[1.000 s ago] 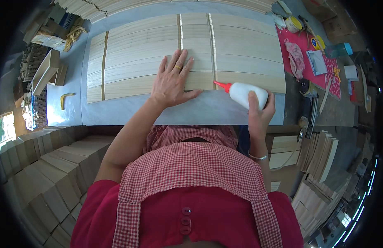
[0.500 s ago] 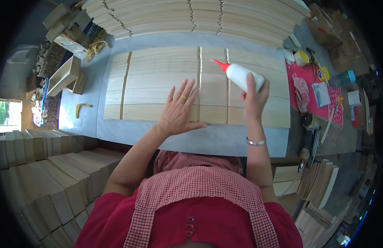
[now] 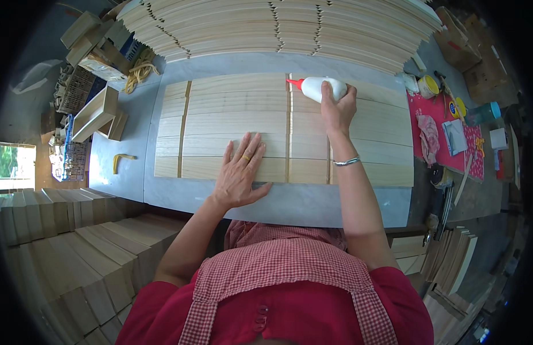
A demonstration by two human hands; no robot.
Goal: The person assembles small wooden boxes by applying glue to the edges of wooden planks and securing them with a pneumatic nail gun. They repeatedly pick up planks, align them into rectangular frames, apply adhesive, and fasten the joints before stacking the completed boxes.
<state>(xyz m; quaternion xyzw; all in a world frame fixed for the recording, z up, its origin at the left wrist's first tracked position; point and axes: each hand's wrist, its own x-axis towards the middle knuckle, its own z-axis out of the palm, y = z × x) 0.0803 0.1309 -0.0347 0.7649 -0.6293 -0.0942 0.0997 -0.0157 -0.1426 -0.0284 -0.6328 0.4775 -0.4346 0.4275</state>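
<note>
Left hand [image 3: 239, 175] spread flat on wooden slat panel [image 3: 232, 123]; right hand [image 3: 337, 108] gripping white glue bottle [image 3: 319, 88], nozzle at far-edge seam; nearer seam apparently unglued.

A high stack of notched wooden slats [image 3: 278, 26] lies along the far edge of the grey worktable [image 3: 289, 204]. Left of that table sit a coil of yellowish rope [image 3: 139, 72], an open wooden box [image 3: 97, 112] and a small yellow bent piece [image 3: 121, 161], with rows of stacked boards [image 3: 59, 253] nearer on the left. At the table's right end a red mat [image 3: 450, 149] carries a crumpled pink rag [image 3: 428, 138], a yellow-lidded jar [image 3: 428, 86] and a grey flat pad [image 3: 454, 137].
</note>
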